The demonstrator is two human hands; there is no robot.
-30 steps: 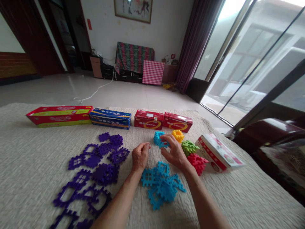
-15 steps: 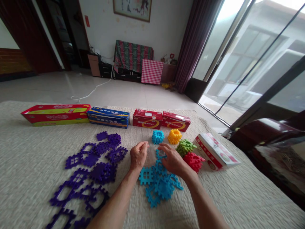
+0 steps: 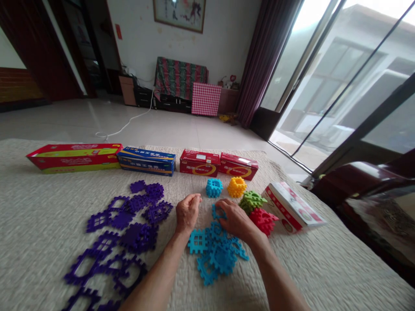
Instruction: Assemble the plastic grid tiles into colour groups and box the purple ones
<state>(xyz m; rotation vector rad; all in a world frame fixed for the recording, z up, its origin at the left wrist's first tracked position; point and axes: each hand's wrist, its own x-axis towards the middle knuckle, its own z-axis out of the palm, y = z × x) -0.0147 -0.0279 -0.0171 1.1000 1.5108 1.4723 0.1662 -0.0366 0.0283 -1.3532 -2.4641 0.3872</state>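
My right hand [image 3: 235,219] rests on a heap of flat blue puzzle tiles [image 3: 215,252], its fingers closed on one blue tile [image 3: 218,211] at the heap's far edge. My left hand [image 3: 187,211] hovers beside it, loosely curled with fingertips pinched and nothing visible in them. A finished blue cube [image 3: 214,188] stands free just beyond the hands, next to a yellow cube [image 3: 237,186], a green cube [image 3: 253,200] and a red cube [image 3: 263,219].
Several purple tiles [image 3: 126,229] lie scattered on the left of the beige cloth [image 3: 39,216]. A row of boxes runs along the far edge: a long red one [image 3: 74,157], a blue one [image 3: 146,160], two red ones [image 3: 218,163]. A white-red box [image 3: 292,207] lies at the right.
My right hand set the blue cube down beside the yellow cube, then pulled back to the blue tile heap and took hold of a tile. My left hand barely moved.
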